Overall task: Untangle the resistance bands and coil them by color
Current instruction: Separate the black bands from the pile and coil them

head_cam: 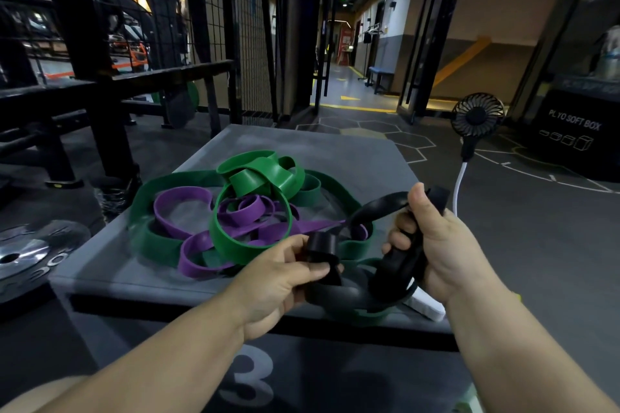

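Black band point(379, 208) spans left-right at the box point(335, 151) front-right corner. Left hand point(275, 282) pinches 1 loop; right hand point(439, 245) clamps the coil, thumb up.

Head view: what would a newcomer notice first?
A tangle of green bands and purple bands lies heaped mid-frame on the grey box. Just in front of it, the left hand pinches and the right hand grips a black band. A small black fan rises at the right.
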{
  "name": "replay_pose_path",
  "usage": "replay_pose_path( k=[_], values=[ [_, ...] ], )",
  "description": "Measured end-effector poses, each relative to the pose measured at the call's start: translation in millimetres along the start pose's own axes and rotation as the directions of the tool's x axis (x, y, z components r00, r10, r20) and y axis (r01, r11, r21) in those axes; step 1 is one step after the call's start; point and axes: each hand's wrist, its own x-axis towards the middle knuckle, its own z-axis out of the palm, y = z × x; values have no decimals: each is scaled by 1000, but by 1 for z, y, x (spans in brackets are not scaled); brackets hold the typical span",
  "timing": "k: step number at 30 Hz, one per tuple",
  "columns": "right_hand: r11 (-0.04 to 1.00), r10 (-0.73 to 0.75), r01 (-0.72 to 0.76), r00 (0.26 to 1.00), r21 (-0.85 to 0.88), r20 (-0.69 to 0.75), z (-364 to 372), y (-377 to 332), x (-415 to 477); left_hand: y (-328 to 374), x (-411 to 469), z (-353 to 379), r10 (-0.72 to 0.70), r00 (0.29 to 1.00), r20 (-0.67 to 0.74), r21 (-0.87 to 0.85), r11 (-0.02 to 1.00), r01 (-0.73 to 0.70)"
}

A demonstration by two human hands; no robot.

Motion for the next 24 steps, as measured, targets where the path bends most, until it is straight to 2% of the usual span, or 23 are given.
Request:
replay_pose_path(
  k=[6,13,18,22,24],
  values=[
    [971,26,-21,1000,-237,17,-5,4,3,0,3,-2,177,975,-136,169,974,-154],
    [883,-24,8,999,-469,-28,-9,13,7,4,-2,3,267,956,-121,232,944,-234],
    [812,-49,28,999,-584,-21,-2,23,4,5,-3,5,269,955,-128,160,955,-248],
    [650,-81,78,996,-756,33,-2,35,3,13,-4,8,213,965,-155,8,977,-214],
    [695,-43,39,999,-718,13,-5,38,4,19,-5,3,166,980,-112,-43,984,-171]
  ],
)
